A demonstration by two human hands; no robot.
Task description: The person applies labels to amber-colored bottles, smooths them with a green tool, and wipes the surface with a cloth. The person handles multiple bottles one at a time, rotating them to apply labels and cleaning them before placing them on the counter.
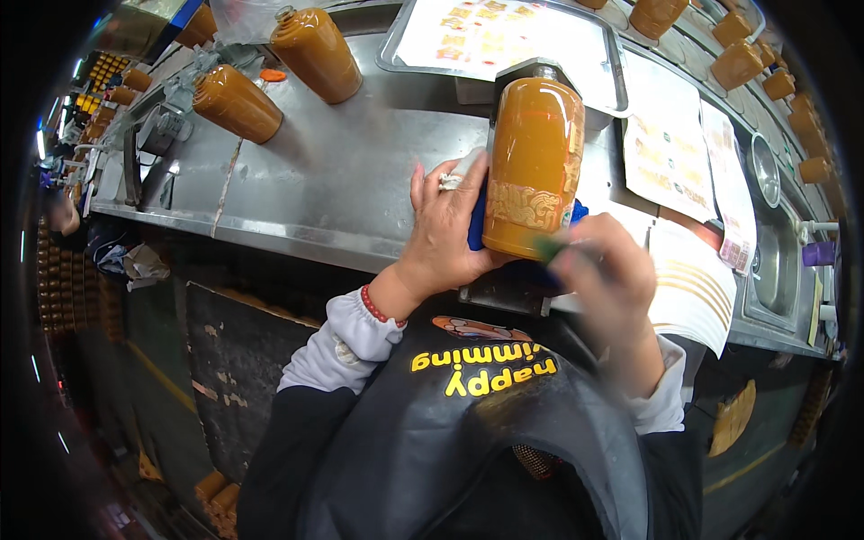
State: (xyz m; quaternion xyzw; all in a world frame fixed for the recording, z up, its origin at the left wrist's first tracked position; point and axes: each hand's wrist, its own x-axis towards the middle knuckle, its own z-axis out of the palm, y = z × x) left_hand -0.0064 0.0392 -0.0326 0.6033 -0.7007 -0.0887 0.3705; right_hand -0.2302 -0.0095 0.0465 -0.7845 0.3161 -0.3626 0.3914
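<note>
Brown bottle (533, 135) at bench (333, 180) front edge

Far left, a standing bottle (238, 103) and a second bottle (317, 54) leave open steel before the left hand (448, 220), fingers parted, against the brown bottle. Its neck points to the far side, long axis front-to-back. The right hand (614, 270), blurred, pinches a green item (547, 247) near the base; a printed sheet (668, 160) occupies the right.

free: steel counter (315, 184) beside left grip (445, 229) | blocking beyond: bottles (315, 56), tray (622, 83)

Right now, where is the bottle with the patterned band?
In the head view, the bottle is just right of centre, between the left hand and the right hand, with the metal tray beyond it.
</note>
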